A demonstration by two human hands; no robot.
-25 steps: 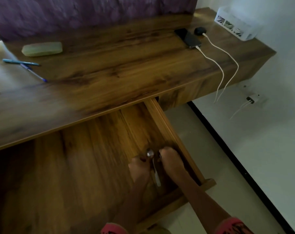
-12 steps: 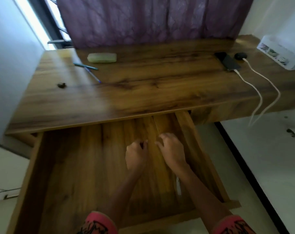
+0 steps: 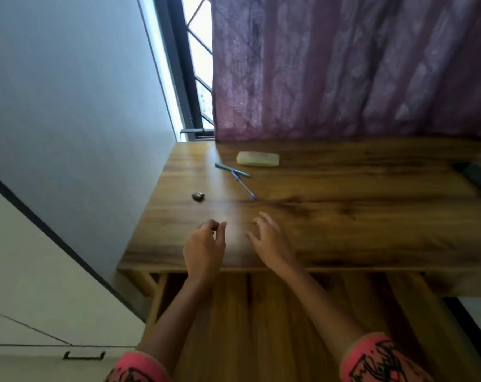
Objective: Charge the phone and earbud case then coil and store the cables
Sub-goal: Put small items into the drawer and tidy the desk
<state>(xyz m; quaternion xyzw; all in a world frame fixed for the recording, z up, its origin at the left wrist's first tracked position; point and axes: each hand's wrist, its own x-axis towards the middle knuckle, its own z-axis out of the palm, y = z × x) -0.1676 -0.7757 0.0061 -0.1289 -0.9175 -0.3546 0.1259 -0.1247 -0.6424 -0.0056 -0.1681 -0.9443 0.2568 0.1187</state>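
Observation:
My left hand [image 3: 204, 244] hovers over the front part of the wooden desk [image 3: 344, 216]. Its fingers are curled, with thumb and forefinger close together, and a dark spot shows between them; I cannot make out whether it holds anything. Beside it, my right hand [image 3: 272, 241] is over the desk with its fingers spread and nothing in it. A dark phone [image 3: 479, 180] lies at the right edge of the view, cut off by the frame. No cable and no earbud case is in view.
The drawer [image 3: 261, 312] stands open under my forearms. On the desk lie a small dark object [image 3: 198, 196], two pens [image 3: 232, 170] and a pale green case [image 3: 257, 159]. A purple curtain [image 3: 344, 64] hangs behind, and a wall and cupboard stand at the left.
Both hands rose out of the drawer to above the desk's front edge. The view swung up and to the left, so the white cables and the white basket left the frame.

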